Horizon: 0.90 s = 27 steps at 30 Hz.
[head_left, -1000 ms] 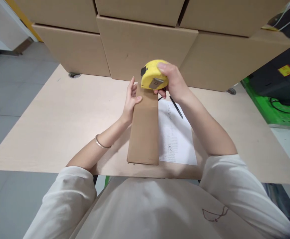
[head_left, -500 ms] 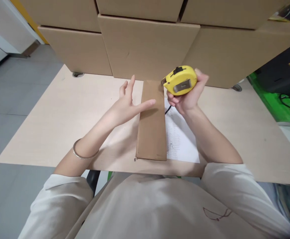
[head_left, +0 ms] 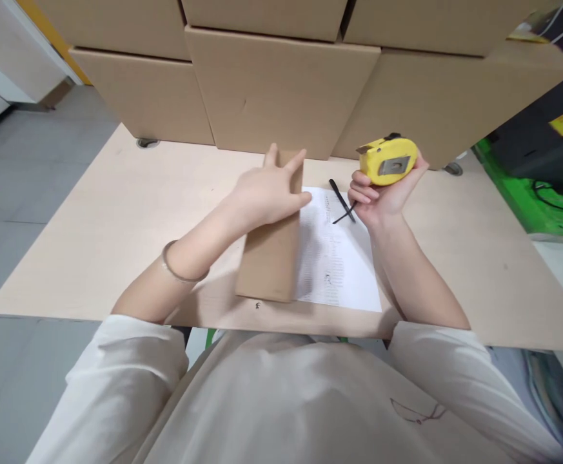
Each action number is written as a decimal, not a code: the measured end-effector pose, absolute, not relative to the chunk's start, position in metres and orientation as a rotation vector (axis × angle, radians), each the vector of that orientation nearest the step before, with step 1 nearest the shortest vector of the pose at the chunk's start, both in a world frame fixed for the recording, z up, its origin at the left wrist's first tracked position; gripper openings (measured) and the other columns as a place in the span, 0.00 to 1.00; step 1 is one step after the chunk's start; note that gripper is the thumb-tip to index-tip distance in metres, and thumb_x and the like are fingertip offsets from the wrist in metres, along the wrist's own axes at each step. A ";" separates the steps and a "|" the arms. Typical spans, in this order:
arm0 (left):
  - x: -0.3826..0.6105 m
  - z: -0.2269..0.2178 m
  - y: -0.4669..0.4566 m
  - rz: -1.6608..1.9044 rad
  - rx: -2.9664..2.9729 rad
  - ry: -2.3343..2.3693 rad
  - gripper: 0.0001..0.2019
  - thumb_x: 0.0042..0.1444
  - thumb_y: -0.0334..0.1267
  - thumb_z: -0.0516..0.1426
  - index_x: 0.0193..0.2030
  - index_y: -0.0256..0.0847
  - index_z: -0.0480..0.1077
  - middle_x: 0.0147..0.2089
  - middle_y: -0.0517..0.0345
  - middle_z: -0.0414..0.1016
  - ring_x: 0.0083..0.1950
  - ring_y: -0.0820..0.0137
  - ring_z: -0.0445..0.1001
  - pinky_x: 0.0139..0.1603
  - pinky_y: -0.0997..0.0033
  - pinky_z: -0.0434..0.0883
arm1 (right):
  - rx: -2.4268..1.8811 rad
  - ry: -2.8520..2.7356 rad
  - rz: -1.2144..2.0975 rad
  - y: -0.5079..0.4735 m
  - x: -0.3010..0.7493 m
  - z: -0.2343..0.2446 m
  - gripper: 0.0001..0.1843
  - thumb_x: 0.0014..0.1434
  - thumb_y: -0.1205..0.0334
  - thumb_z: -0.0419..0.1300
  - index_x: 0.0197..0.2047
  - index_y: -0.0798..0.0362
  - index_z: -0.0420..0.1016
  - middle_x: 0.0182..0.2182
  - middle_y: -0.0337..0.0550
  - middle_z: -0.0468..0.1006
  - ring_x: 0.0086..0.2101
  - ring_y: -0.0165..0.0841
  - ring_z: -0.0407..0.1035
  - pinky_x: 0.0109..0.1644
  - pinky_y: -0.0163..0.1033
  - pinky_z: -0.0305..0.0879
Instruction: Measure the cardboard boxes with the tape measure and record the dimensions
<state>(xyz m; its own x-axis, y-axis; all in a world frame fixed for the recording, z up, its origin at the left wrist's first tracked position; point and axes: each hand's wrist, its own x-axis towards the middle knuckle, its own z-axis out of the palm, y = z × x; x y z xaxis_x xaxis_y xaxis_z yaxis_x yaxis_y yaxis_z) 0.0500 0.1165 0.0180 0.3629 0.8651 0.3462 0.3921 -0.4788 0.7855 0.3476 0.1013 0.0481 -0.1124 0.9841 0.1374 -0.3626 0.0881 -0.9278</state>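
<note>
Narrow box (head_left: 270, 265) now farther left

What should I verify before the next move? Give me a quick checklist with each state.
1. Yellow tape measure gripped in the right hand: ok, fingers closed around it.
2. Tape blade drawn in: ok, no length of blade shows outside the case.
3. Left hand firmly gripping the narrow cardboard box: cannot tell; the fingers are spread over it, but contact pressure is not visible.
4. Paper fully uncovered: cannot tell; its left side meets the box in this view.
5. Black cord clear of the pen in this view: not ok, it crosses the pen.
</note>
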 end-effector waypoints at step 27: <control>-0.026 -0.083 0.068 1.008 1.850 1.229 0.58 0.66 0.69 0.68 0.95 0.49 0.55 0.96 0.38 0.56 0.95 0.31 0.50 0.95 0.27 0.47 | -1.048 -1.406 1.681 0.079 0.295 0.055 0.44 0.55 0.10 0.69 0.38 0.47 0.78 0.22 0.42 0.77 0.17 0.31 0.59 0.14 0.38 0.49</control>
